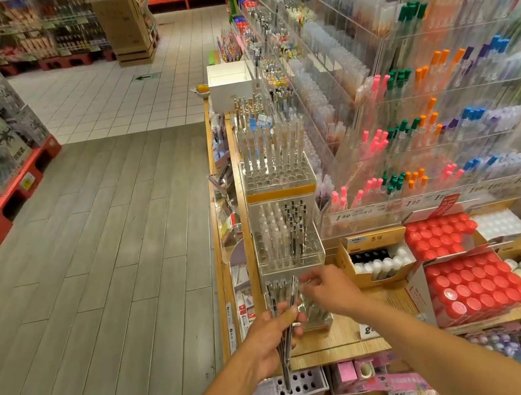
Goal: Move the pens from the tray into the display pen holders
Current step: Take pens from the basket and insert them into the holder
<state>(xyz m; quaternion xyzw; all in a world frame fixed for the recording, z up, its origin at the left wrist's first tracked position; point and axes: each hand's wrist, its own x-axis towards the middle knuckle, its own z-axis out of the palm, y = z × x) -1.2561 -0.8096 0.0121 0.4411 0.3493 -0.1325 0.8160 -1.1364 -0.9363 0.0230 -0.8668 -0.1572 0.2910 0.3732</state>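
1. The left hand [270, 338] grips a bundle of pens [284, 329], fingers and thumb curled round the middle of the bundle. The pens point up and slightly right, their lower ends hanging below the hand.
2. The right hand [329, 289] reaches over the nearest clear pen holder [311, 313] with fingers bent and fingertips drawn together. Whether they pinch a pen cannot be told; the area is blurred.
3. The tops of the bundle lie just beside the right fingertips, in front of that nearest holder.
4. The nearest holder stands on the wooden table [340, 340], at its left edge. A few pens appear to stand in it; the count cannot be told.
5. Behind it, in a row running away from the camera, stand a second clear holder [288, 244] with white and dark pens upright, and a third holder [277, 173] with pale pens along its far side.
6. A pale holder with round holes [288, 391] sits on the lower shelf, below the left hand.
7. To the right on the table are open boxes of red-capped items [477, 288] and a box of white-capped items [380, 263].
8. A clear tiered rack of coloured pens [426, 98] rises behind the table on the right.
9. A grey plank floor [89, 262] lies to the left.
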